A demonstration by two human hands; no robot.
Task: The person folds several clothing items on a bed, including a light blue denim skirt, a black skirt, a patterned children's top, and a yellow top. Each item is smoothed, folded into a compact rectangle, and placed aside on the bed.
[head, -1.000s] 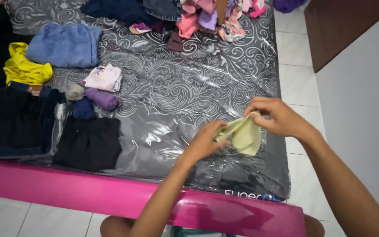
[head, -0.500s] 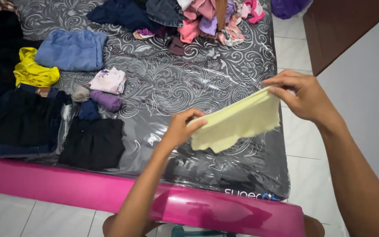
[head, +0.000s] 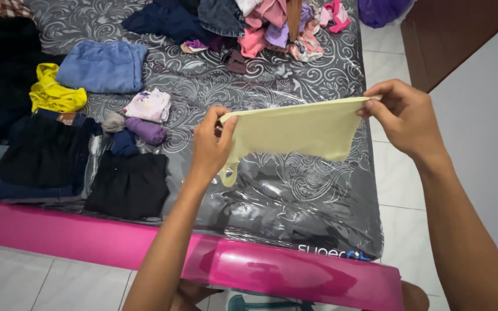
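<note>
pinching opposite top corners, left hand (head: pixel 211 147) and right hand (head: pixel 402 115) stretch a pale yellow cloth (head: pixel 295 129) between them; it looks light, limp, best gripped at edges.

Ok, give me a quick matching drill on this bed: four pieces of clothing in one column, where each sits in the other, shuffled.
Things:
1. pale yellow cloth
2. folded black garment
3. bright yellow garment
4. unsorted pile of clothes

Places:
A. far end of the mattress, heaped
B. stretched in the air between the left hand and right hand
C. near the pink edge, left of the left hand
D. far left, beside the folded blue denim piece

Pairs: 1-B, 2-C, 3-D, 4-A
</note>
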